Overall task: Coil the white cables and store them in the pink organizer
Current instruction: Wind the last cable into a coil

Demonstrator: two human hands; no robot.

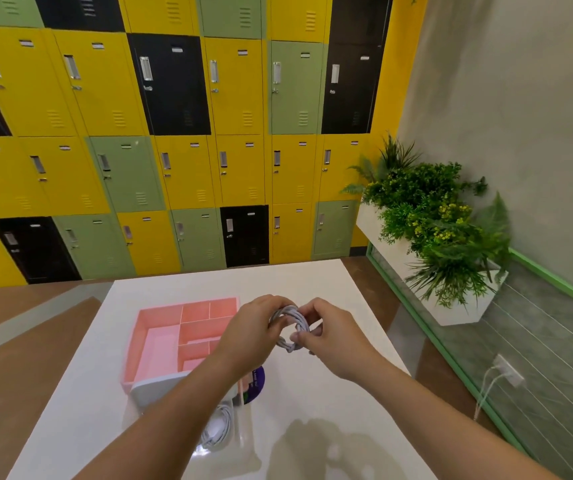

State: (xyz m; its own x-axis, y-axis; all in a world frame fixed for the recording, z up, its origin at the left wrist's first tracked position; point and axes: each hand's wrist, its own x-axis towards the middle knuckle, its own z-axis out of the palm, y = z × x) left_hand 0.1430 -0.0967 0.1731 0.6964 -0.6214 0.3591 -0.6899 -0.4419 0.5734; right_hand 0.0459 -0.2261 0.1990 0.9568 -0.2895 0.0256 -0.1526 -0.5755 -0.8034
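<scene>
Held above the white surface [313, 410], just past the centre of the view: a coiled white cable [290, 327], wound into a small ring and lifted clear of the top. Left hand [250, 336] at the coil's 9 o'clock side, fingers curled over the upper left arc of the ring, closed around it. Right hand [326, 341] at the 3 o'clock side, thumb and fingertips pinching the lower right arc near 5 o'clock, also closed on the cable. Both hands touching the same coil, with the ring's open middle visible between them.

At 9 o'clock from the hands, on the surface: the pink organizer [139, 341], an open tray split into several compartments, a long one along its left side and smaller ones to the right. Compartments in view apparently bare; the right edge hidden behind the left wrist. Coil beside the organizer's right side and above it, not inside any compartment.

At 6 o'clock from the organizer, touching its near edge: a pale grey box-like item [153, 389], partly covered by the left forearm. Just below it, at 6 o'clock from the hands: a 2nd white cable [217, 429], loosely bundled, lying on the surface under the forearm. Between the forearms: a dark purple round item [257, 384], only partly visible.

Behind the surface at 12 o'clock: a wall of yellow, green and black lockers [174, 133]. At 2 o'clock: green plants in a white planter [451, 306].
</scene>
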